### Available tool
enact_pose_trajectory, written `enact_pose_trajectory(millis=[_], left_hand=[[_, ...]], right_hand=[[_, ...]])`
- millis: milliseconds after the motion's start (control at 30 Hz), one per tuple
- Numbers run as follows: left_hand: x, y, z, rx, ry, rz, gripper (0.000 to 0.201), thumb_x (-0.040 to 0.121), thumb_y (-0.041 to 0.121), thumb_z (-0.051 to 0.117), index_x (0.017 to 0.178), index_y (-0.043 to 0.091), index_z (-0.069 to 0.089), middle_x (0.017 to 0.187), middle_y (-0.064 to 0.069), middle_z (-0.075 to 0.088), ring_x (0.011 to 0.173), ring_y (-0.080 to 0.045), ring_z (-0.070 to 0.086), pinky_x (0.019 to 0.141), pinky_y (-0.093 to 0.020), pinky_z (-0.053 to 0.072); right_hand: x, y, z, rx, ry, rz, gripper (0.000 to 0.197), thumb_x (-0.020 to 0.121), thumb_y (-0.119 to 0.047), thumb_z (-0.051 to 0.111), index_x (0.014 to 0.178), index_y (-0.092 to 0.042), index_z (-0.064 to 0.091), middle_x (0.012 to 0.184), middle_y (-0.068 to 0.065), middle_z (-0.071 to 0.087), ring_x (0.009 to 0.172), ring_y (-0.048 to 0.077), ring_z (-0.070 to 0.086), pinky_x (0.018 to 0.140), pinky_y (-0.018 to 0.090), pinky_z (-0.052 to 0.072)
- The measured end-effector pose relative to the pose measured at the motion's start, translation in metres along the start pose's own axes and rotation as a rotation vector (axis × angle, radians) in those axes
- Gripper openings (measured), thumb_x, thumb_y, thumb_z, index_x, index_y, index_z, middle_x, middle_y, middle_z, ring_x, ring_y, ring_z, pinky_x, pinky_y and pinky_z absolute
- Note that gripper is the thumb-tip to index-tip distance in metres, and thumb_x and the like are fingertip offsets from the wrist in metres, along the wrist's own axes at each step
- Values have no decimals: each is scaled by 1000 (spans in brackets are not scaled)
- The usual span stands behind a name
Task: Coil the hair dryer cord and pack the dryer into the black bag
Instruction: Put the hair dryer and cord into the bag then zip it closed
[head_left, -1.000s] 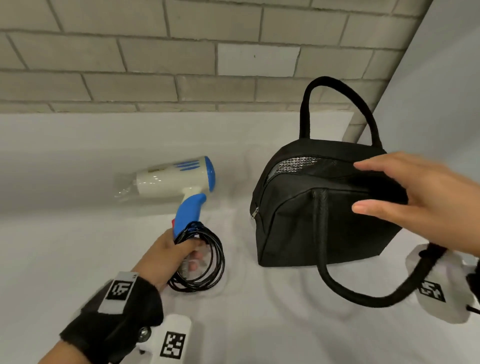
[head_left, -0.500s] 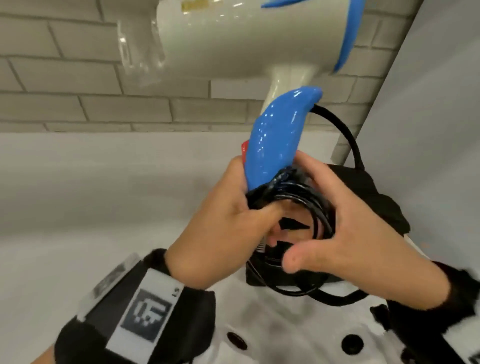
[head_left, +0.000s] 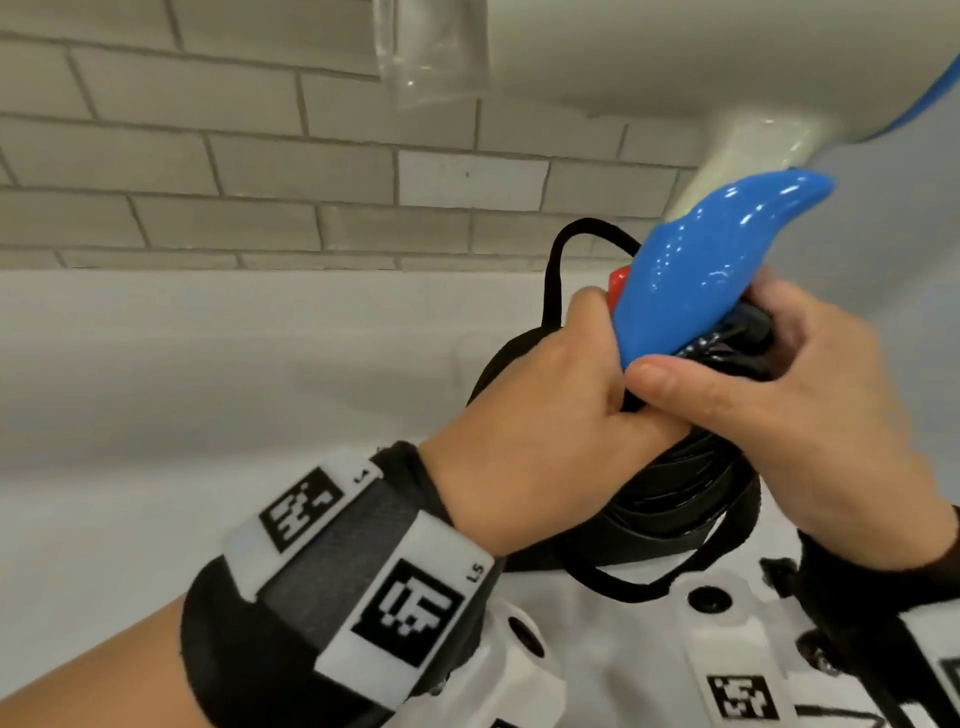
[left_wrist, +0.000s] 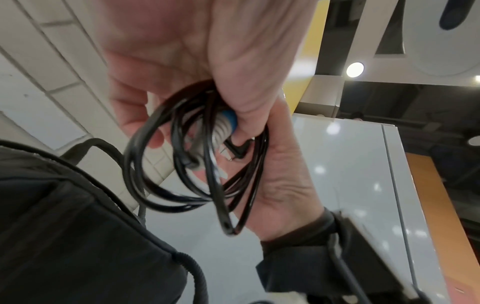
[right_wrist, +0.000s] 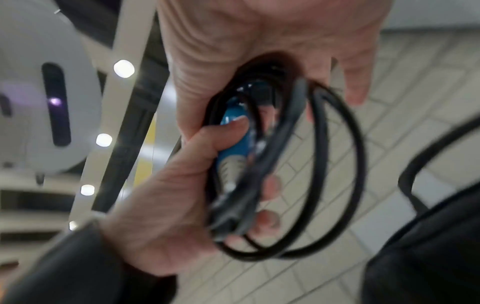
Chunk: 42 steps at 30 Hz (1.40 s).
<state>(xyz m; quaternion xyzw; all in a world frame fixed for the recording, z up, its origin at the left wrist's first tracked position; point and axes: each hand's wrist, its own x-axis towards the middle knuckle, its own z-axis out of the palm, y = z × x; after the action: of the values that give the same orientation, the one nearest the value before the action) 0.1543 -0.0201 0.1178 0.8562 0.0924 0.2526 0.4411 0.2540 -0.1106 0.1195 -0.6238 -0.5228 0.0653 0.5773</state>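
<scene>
Overhead, both hands (head_left: 545, 415) (head_left: 769, 415) grip dryer handle (head_left: 696, 275) and coiled cord (left_wrist: 197, 164) above black bag (left_wrist: 64, 236).

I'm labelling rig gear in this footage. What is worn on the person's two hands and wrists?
Both hands are bare. The left hand has a black fabric wrist wrap carrying white blocks printed with black square tags. The right hand has a black cuff at the wrist. White plastic camera mounts with black screws and another tag sit below.
</scene>
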Motion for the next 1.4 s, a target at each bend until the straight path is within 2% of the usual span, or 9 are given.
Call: enact_pose_trajectory(millis=[133, 333, 633, 767, 867, 1033, 1200, 1300, 1400], left_hand=[[5, 0, 6, 17, -56, -23, 33, 81, 27, 54, 108, 14, 39, 88, -7, 61, 76, -23, 62, 69, -42, 52], [14, -3, 15, -18, -202, -18, 53, 81, 33, 55, 126, 16, 33, 107, -3, 61, 93, -16, 62, 83, -41, 52], [27, -10, 22, -99, -147, 1, 44, 73, 38, 52, 115, 23, 50, 108, 0, 64, 101, -15, 61, 90, -41, 50], [22, -20, 14, -70, -72, 16, 40, 78, 42, 59, 117, 36, 50, 108, 14, 62, 96, 3, 56, 83, -20, 48], [15, -45, 3, 131, -66, -38, 57, 68, 57, 61, 120, 39, 45, 114, 21, 47, 107, 5, 40, 84, -14, 36], [11, -84, 5, 541, -200, -114, 52, 70, 56, 58, 115, 32, 48, 111, 8, 54, 108, -15, 43, 97, -31, 35], [15, -89, 3, 521, -300, -43, 17, 78, 43, 57, 82, 35, 42, 82, 4, 56, 80, -16, 52, 73, -28, 41], [16, -96, -1, 558, -377, -40, 29, 80, 39, 57, 66, 34, 32, 61, 5, 48, 59, -10, 47, 55, -19, 35], [15, -102, -8, 592, -402, 16, 35, 82, 37, 56, 62, 32, 28, 62, 3, 46, 57, -11, 42, 54, -15, 29]], right_hand=[[-2, 4, -4, -243, 74, -43, 49, 48, -78, 58, 81, -42, 62, 97, -13, 63, 94, 6, 60, 79, 15, 45], [-3, 24, -11, 222, -63, 3, 81, 49, -47, 80, 119, -23, 47, 111, 1, 69, 101, 19, 65, 83, 25, 51], [10, 25, -20, 283, 26, 43, 60, 43, -28, 83, 97, -22, 56, 87, -1, 71, 85, 16, 68, 71, 26, 54], [20, 26, -36, 224, -13, 29, 61, 45, -48, 79, 97, -26, 56, 84, -5, 70, 82, 12, 66, 65, 23, 54], [31, 28, -58, 151, -9, 16, 65, 39, -54, 79, 94, -29, 56, 80, -8, 71, 76, 7, 65, 59, 21, 54], [58, 40, -87, 4, -64, 19, 65, 37, -54, 81, 93, -32, 55, 78, -12, 72, 78, 7, 66, 68, 22, 56], [73, 63, -72, -56, -241, 61, 46, 51, -29, 69, 93, -19, 52, 76, -15, 72, 72, 2, 67, 67, 16, 52], [72, 77, -58, -56, -406, 114, 48, 52, -26, 72, 95, -21, 53, 79, -10, 72, 73, 5, 68, 69, 16, 52], [70, 89, -43, -83, -548, 167, 49, 53, -22, 77, 96, -25, 54, 82, -14, 72, 80, 3, 67, 73, 15, 51]])
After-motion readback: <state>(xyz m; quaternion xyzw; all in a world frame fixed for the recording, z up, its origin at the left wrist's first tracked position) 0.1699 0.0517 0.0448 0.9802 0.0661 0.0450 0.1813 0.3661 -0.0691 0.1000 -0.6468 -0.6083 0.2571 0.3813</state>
